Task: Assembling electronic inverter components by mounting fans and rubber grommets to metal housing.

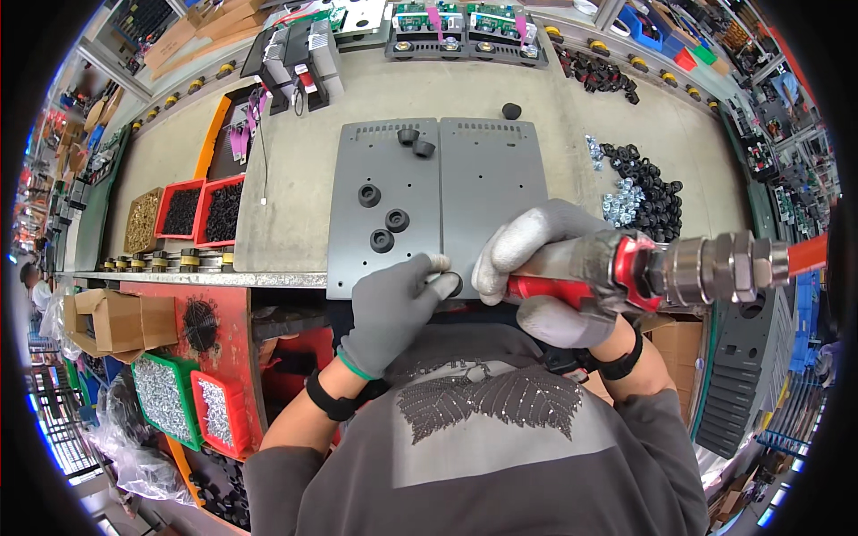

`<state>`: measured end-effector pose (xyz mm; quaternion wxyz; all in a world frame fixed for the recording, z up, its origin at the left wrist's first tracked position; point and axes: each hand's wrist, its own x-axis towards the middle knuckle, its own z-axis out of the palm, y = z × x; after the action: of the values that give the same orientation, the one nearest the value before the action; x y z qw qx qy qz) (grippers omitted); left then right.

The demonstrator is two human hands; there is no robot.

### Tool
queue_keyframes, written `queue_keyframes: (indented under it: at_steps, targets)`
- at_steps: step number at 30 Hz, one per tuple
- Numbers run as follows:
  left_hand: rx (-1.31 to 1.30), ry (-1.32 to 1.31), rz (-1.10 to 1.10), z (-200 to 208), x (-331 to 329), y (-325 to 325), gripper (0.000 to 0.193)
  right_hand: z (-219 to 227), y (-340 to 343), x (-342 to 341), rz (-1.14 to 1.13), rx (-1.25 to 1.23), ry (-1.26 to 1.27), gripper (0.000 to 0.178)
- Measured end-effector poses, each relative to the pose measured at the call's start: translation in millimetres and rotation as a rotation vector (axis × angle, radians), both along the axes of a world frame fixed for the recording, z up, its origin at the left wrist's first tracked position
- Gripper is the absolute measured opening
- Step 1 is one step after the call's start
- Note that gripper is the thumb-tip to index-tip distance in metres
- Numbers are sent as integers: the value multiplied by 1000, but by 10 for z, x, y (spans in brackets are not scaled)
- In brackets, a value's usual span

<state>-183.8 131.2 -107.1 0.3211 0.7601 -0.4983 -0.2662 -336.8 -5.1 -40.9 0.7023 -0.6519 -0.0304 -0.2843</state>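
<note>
Two grey metal panels lie side by side on the bench in front of me, a left panel (357, 161) and a right panel (492, 201). My left hand (389, 313), gloved in grey, pinches a black rubber foot (455, 284) at the panels' near edge. Several more rubber feet (397, 220) rest on the left panel. Another loose foot (511, 111) sits just past the right panel. In my right hand (545, 237), also gloved, is a red and silver pneumatic screwdriver (572, 268), held above the right panel's near corner. Its tip is hidden by my fingers.
Red bins (219, 213) of small black parts and a box of brass-coloured pieces (143, 221) stand left. Piles of black feet (648, 192) and silver nuts (623, 204) lie right. Circuit-board assemblies (465, 36) line the back. Below left hang green (168, 402) and red screw bins.
</note>
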Motion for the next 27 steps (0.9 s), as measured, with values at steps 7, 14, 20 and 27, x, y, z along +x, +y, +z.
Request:
queue_keyframes:
  at_steps: [7, 14, 20, 27]
  targets:
    - [-272, -236, -89, -177, -62, 49, 33, 21, 100, 127, 43, 71, 41, 31]
    - [-272, -267, -97, -245, -54, 12, 31, -39, 141, 185, 64, 24, 148, 28]
    - [-177, -314, -135, -254, -65, 30, 28, -164, 147, 289, 1, -50, 254, 29]
    - [-101, -399, -137, -233, -58, 14, 27, -187, 84, 318, 47, 18, 280, 24]
